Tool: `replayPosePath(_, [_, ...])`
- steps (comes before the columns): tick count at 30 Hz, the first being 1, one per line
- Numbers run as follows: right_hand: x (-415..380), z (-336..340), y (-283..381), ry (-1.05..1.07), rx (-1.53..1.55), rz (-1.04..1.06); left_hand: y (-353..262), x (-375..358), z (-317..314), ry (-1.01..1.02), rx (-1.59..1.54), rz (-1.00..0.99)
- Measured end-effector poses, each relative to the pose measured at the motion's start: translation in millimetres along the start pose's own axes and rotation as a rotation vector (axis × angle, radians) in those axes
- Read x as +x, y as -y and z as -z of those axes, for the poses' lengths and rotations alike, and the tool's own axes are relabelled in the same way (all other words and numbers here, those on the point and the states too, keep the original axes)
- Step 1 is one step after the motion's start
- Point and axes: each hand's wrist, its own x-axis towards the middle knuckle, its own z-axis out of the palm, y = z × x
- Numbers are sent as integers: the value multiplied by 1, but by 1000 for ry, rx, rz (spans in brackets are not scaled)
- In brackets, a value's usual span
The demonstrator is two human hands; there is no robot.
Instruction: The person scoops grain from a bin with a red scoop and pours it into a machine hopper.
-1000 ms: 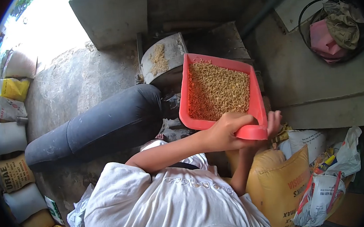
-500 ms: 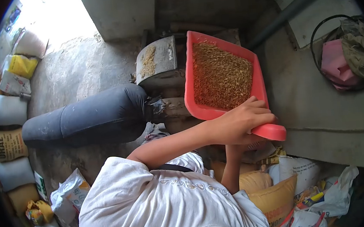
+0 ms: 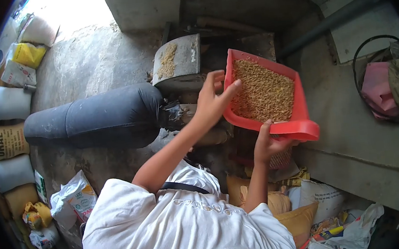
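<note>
A red plastic dustpan point(image 3: 305, 108) filled with yellow-brown grain point(image 3: 263, 93) is held up in front of me. My right hand point(image 3: 273, 144) grips its handle from below, with the thumb on top. At the pan's left wall is my left hand point(image 3: 212, 97), fingers spread and curved, the thumb across the rim. Whether the left fingertips touch the plastic is hard to tell. Behind the pan stands a grey curved metal cover point(image 3: 186, 57), a patch of pale grain point(image 3: 167, 61) lying on it. Under my right hand a red mesh basket point(image 3: 281, 159) shows in part.
A long dark blue cloth bag point(image 3: 94, 119) lies to the left. Stacked sacks point(image 3: 11, 141) line the left edge. Yellow and white sacks point(image 3: 298, 220) crowd the lower right. A pink bag point(image 3: 379, 87) hangs by the right wall, below a grey pipe point(image 3: 328, 23).
My left hand has left the handle area and moved to the pan's left rim, its fingers opening. My right hand now shows on the handle. The pan sits a little farther right and lower.
</note>
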Motion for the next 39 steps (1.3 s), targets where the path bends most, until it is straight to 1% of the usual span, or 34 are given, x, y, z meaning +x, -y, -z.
replayPosePath(2, [10, 4, -8, 267, -198, 270, 26, 15, 0, 245, -518, 968])
replayPosePath(3, [11, 5, -15, 321, -204, 306, 38, 16, -3, 235, -522, 969])
replayPosePath(5, [15, -2, -20, 319, -168, 301, 60, 19, -16, 404, -803, 888])
replayPosePath(6, [16, -4, -22, 308, -134, 288, 67, 19, -18, 400, -808, 895])
replayPosePath(8, [20, -8, -28, 319, -180, 308, 80, 19, -19, 341, -658, 886])
replayPosePath(10, [26, -11, -33, 328, -225, 324, 91, 18, -20, 300, -664, 903])
replayPosePath(12, [33, -17, -37, 424, -194, 292, 97, 18, -21, 263, -669, 919])
replayPosePath(14, [38, -24, -28, 446, -158, 305, 100, 18, -25, 181, -720, 893])
replayPosePath(16, [32, -37, -11, 246, 252, -32, 105, 22, -25, 174, -727, 897])
replayPosePath(17, [31, -36, -6, 253, 249, -37, 105, 20, -25, 170, -729, 898])
replayPosePath(19, [31, -38, -3, 355, 58, 23, 109, 20, -26, 165, -735, 916])
replayPosePath(20, [31, -41, -5, 364, 58, 20, 112, 21, -26, 168, -740, 929])
replayPosePath(22, [32, -49, -11, 337, 28, 237, 119, 21, -30, 166, -753, 938])
replayPosePath(23, [35, -50, -16, 342, 27, 233, 121, 20, -33, 173, -765, 944])
replayPosePath(25, [42, -50, -26, 342, -79, 351, 121, 22, -40, 158, -786, 942])
replayPosePath(27, [41, -55, -28, 328, -26, 339, 123, 27, -42, 136, -805, 933])
replayPosePath(28, [40, -57, -30, 310, 25, 327, 126, 29, -43, 158, -804, 919])
replayPosePath(32, [40, -60, -35, 359, 89, 332, 130, 31, -44, 195, -816, 923])
replayPosePath(34, [40, -63, -33, 333, -3, 336, 136, 29, -46, 198, -822, 916])
replayPosePath(35, [41, -64, -34, 339, 0, 333, 141, 28, -49, 209, -828, 910])
replayPosePath(37, [41, -66, -32, 328, -43, 396, 140, 30, -47, 214, -829, 924])
replayPosePath(39, [39, -66, -31, 342, -57, 417, 137, 29, -46, 220, -832, 936])
